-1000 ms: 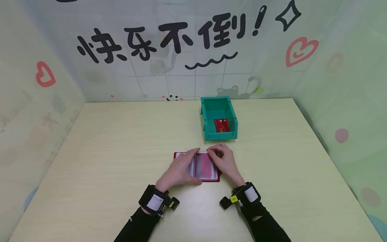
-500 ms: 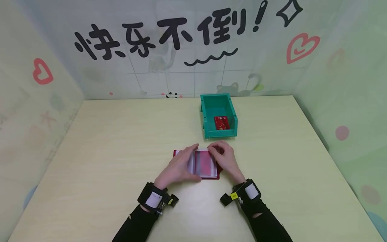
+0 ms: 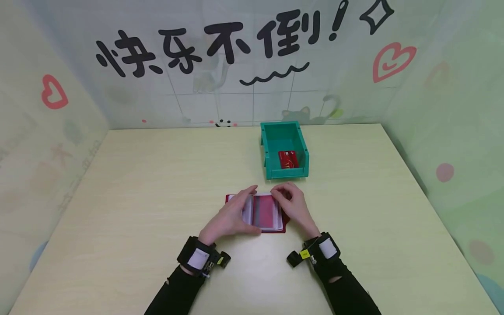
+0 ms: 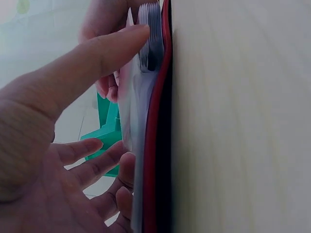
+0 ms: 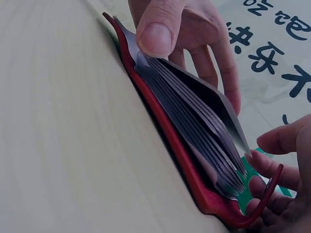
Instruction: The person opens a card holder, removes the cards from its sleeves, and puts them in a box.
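A red-covered card holder (image 3: 285,231) lies spread out on the table, with several clear sleeves (image 5: 184,121) stacked inside. A pink panel (image 3: 266,212) shows on its top right sleeve. My left hand (image 3: 230,218) spans the left part and middle of the holder; its thumb (image 4: 112,51) presses the sleeves near the fold, and its fingers reach the far edge. At the far right corner my right hand (image 3: 293,205) pinches the top sleeve (image 5: 228,109) between thumb and forefinger. That sleeve stands lifted and bowed above the others. The right hand's other fingers are curled beside the cover.
Behind the hands stands a teal bin (image 3: 286,173) with a red card (image 3: 288,159) in it. A pale wood table (image 3: 157,175) carries everything. Printed panels (image 3: 189,105) enclose its back and sides. Each wrist wears a strapped camera.
My left hand has shifted slightly left. The right hand keeps its pinch at the sleeve's corner, and the visible pink panel looks slightly narrower. The head view has tilted a little.
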The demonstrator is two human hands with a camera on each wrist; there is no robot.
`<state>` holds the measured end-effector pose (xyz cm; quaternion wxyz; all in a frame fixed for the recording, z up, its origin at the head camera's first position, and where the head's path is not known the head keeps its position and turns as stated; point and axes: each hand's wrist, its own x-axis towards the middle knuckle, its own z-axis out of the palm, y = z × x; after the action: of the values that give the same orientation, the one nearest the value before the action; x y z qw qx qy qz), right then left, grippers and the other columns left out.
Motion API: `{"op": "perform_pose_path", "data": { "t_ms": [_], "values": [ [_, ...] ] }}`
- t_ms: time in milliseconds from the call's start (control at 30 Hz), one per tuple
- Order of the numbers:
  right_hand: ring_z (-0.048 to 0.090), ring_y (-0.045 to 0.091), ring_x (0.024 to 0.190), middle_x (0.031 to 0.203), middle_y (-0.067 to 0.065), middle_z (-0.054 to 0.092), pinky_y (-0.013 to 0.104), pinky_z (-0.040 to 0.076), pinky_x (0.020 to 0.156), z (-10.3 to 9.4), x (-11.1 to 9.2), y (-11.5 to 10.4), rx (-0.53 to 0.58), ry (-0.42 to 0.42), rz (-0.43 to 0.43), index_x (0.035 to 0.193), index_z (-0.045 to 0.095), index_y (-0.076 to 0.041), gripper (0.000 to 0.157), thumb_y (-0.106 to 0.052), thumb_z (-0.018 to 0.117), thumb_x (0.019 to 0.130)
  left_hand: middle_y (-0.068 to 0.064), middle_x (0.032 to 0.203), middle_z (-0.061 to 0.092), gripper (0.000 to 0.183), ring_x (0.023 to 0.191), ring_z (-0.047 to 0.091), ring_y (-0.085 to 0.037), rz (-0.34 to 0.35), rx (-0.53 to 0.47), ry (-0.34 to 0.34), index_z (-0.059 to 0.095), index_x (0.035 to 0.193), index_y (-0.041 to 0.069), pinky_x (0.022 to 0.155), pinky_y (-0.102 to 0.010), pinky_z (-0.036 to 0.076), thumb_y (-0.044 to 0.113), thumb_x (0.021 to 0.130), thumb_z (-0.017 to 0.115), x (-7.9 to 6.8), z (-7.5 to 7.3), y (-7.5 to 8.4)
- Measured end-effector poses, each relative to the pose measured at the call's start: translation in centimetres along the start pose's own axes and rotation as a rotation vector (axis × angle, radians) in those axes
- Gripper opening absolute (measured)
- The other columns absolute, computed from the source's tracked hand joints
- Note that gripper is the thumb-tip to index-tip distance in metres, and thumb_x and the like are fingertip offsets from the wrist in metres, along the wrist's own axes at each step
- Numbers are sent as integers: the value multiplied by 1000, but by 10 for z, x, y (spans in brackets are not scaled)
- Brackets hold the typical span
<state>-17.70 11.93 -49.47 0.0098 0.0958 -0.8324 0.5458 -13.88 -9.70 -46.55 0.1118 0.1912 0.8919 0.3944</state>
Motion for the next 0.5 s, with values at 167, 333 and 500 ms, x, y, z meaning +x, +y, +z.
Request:
{"op": "perform_pose_path", "data": {
  "t_ms": [167,333,500],
  "values": [
    [49,16,97,110,21,61,24,42,85,-4,0,-2,151,-62,47,107,68,4,22,-9,53,99,-7,152,46,112,133,46,-26,-9,-39,-25,27,158,14,107,-49,49,39,70,92,0,-2,1],
    [55,21,105,118,27,65,31,43,94,-7,0,1,216,-120,-19,115,66,7,26,1,53,93,-11,147,45,97,122,49,-25,-29,-100,-14,38,153,11,95,-44,55,46,76,86,2,-4,-3],
    [51,26,120,116,21,69,45,36,106,-1,-3,0,176,-149,-86,119,65,-1,32,-8,72,89,-16,143,44,72,113,53,-26,-35,-125,7,53,141,5,91,-39,51,38,83,81,4,-8,-9]
  ]
}}
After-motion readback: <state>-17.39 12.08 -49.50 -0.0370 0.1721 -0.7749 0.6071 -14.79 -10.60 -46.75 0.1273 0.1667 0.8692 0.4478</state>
